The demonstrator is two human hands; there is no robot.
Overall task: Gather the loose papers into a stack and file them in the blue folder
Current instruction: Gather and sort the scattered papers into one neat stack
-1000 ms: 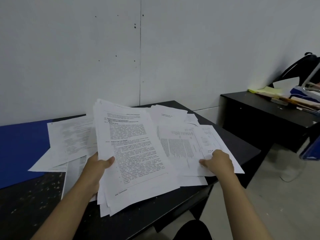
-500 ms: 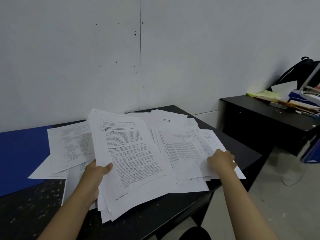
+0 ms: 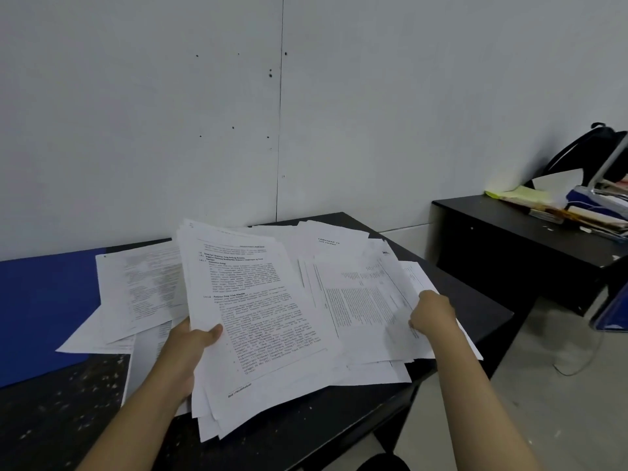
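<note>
My left hand (image 3: 185, 348) grips the left edge of a thick stack of printed papers (image 3: 258, 321), thumb on top, the stack tilted up off the black table (image 3: 306, 423). My right hand (image 3: 431, 316) pinches several loose sheets (image 3: 360, 300) lying to the right of the stack, near the table's right edge. More loose papers (image 3: 139, 287) lie spread at the left, partly over the open blue folder (image 3: 44, 307), which lies flat at the table's far left.
A white wall stands right behind the table. To the right a second black desk (image 3: 516, 239) carries piled books and folders (image 3: 594, 209) and a dark bag (image 3: 588, 147). A gap of pale floor (image 3: 560, 385) with a cable separates the desks.
My right hand has shifted along the right sheets and drawn them up and inward toward the stack. The left hand keeps its grip while the view drops slightly.
</note>
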